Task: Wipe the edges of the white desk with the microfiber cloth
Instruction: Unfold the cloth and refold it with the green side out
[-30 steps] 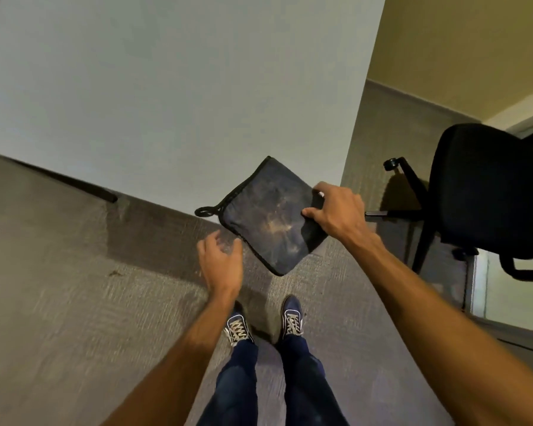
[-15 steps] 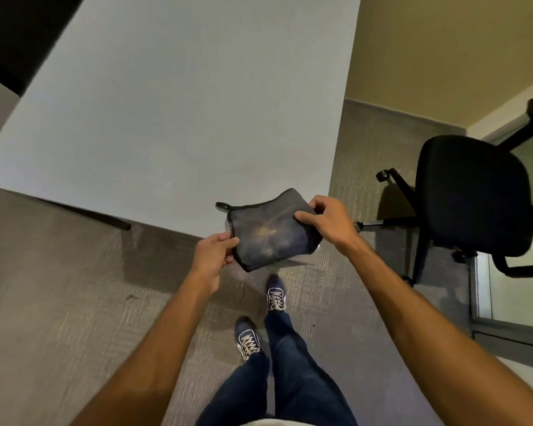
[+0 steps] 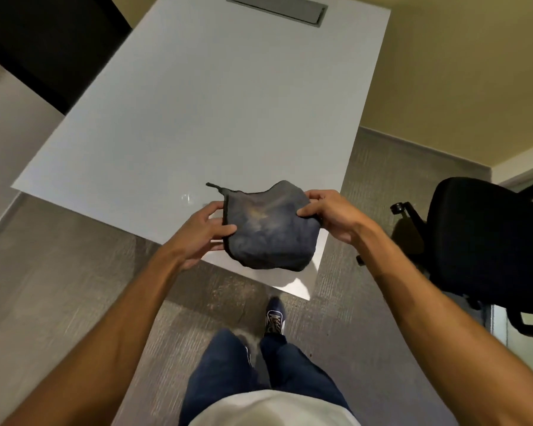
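Note:
A dark grey microfiber cloth (image 3: 270, 229) with a small loop at its top left corner hangs bunched between both hands, above the near right corner of the white desk (image 3: 216, 103). My left hand (image 3: 205, 233) pinches the cloth's left edge, thumb on top. My right hand (image 3: 333, 215) grips its right edge. The cloth is held in the air and its lower part droops over the desk's near edge. The desk's near right corner (image 3: 305, 292) shows just below the cloth.
A black office chair (image 3: 486, 244) stands on the grey carpet to the right of the desk. A grey cable tray lid (image 3: 277, 9) is set into the desk's far end. A dark panel (image 3: 43, 41) stands at far left. My legs and one shoe (image 3: 274, 318) are below.
My left hand has come up and taken the cloth's left edge. The cloth has bunched up between both hands, and I have stepped back so more of the desk shows.

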